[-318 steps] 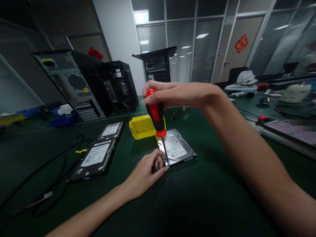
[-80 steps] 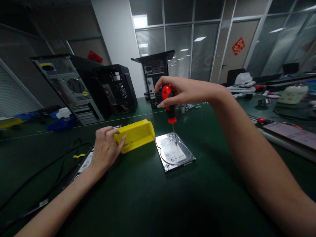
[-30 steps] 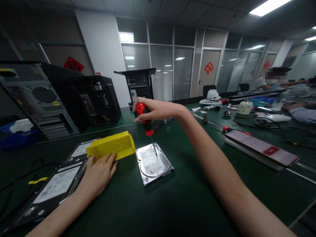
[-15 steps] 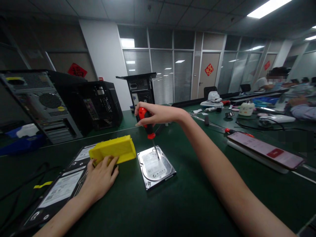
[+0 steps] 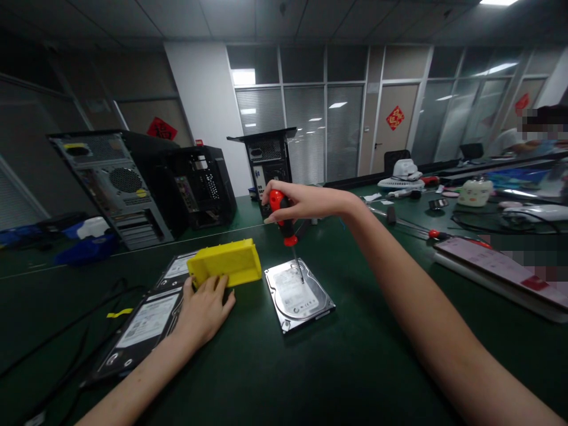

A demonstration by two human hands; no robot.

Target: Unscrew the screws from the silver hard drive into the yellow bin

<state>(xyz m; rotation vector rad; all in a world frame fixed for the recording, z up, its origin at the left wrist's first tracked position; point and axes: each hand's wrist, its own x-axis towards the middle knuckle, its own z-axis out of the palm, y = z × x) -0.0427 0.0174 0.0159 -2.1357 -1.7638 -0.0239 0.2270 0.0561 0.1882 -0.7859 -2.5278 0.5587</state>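
My right hand (image 5: 295, 201) is closed round the red-and-black handle of a screwdriver (image 5: 289, 235), which points down at a slight tilt. Its tip meets the silver lid of a hard drive (image 5: 290, 296) lying label-up on the dark green table. To the left, my left hand (image 5: 206, 305) has its fingers curled against the near side of a yellow plastic tray (image 5: 226, 260) standing on its side. That tray is beside the hard drive, a small gap apart. Two more hard drives (image 5: 148, 322) with white labels lie partly behind my left hand and forearm.
Opened computer cases (image 5: 137, 183) stand at the back left, near a blue bin (image 5: 86, 247). Black cables (image 5: 80, 316) trail at the left. A phone (image 5: 501, 266) rests at the right, past another screwdriver (image 5: 437, 235). Another person (image 5: 515, 142) sits at the far right.
The view has swung left, so everything appears further right. Both hands keep their places: the screwdriver still stands on the hard drive, and my left hand stays at the yellow tray.
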